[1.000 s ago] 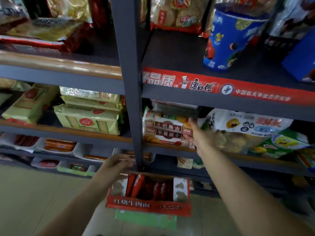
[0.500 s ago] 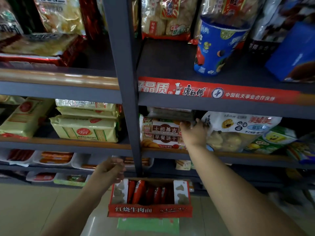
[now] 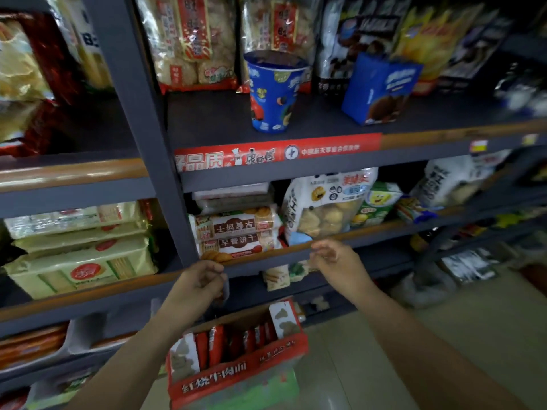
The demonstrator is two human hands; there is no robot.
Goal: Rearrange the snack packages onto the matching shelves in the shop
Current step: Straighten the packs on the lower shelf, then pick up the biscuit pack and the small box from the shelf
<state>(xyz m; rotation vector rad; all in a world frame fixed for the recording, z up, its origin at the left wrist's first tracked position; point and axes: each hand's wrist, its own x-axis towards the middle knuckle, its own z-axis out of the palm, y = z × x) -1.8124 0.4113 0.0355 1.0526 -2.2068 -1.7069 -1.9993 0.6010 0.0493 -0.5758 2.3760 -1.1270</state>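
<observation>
Two stacked biscuit packs with brown labels lie on the middle shelf, just right of the grey upright post. A white bag of round snacks leans beside them. My right hand hovers in front of the shelf edge below that bag, fingers loosely curled and holding nothing. My left hand is at the shelf edge under the biscuit packs, fingers curled in, with nothing visible in it. Below both hands is an open red carton holding several red sachets.
The upper shelf carries a blue cup, a blue box and tall snack bags behind. Pale green packs fill the left bay. A green box lies under the carton. Tiled floor spreads to the right.
My right hand has let go of the biscuit packs and drawn back below the shelf edge. My left hand rose from the carton to the shelf edge. The view shifted right.
</observation>
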